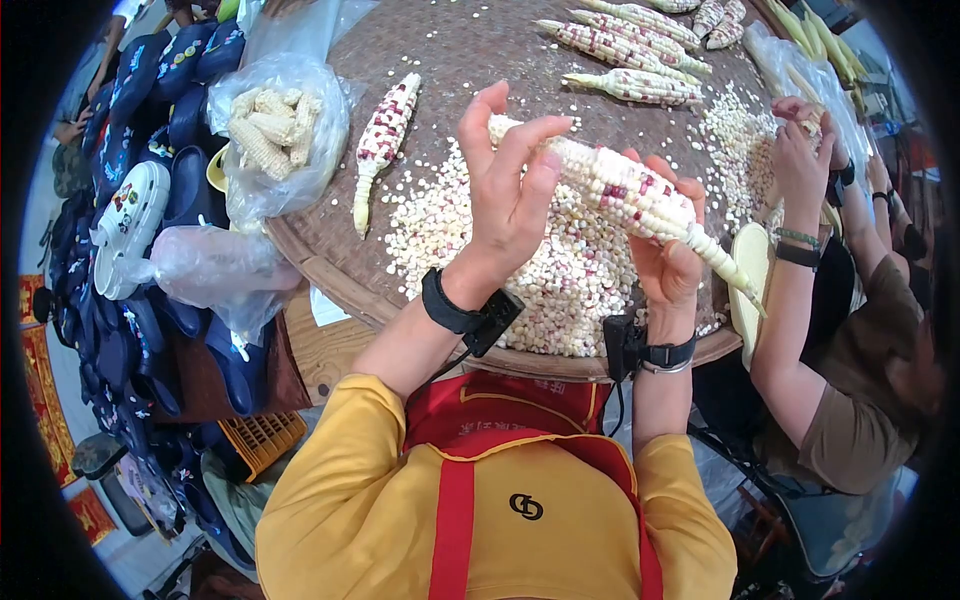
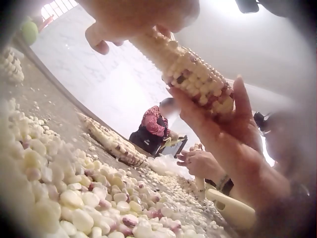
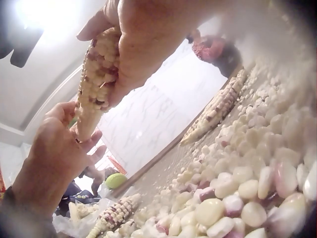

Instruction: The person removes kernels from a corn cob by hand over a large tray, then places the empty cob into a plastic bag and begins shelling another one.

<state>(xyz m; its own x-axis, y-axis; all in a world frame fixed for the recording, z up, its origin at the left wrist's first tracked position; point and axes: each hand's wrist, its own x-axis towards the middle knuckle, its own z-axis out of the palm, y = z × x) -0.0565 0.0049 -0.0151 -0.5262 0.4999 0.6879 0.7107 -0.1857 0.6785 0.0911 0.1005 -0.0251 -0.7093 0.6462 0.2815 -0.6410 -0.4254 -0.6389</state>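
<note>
An ear of corn (image 1: 632,200), white with purple-red kernels, is held slantwise over the round woven tray (image 1: 450,75). Its upper left end is stripped to pale cob, while kernels cover the middle and the tapered tip points down right. My right hand (image 1: 668,262) grips the kernel-covered part from below, fingers behind it and thumb in front. At the bare end, my left hand (image 1: 510,190) holds the cob between thumb and fingers, as the right wrist view also shows. Under both hands spreads a heap of loose kernels (image 1: 560,290).
Another ear (image 1: 385,140) lies left on the tray, and several more ears (image 1: 635,88) at the back. A plastic bag of stripped cobs (image 1: 268,130) sits at the left rim. Dark blue clogs (image 1: 150,340) hang farther left. Another person's hands (image 1: 800,150) work at the right.
</note>
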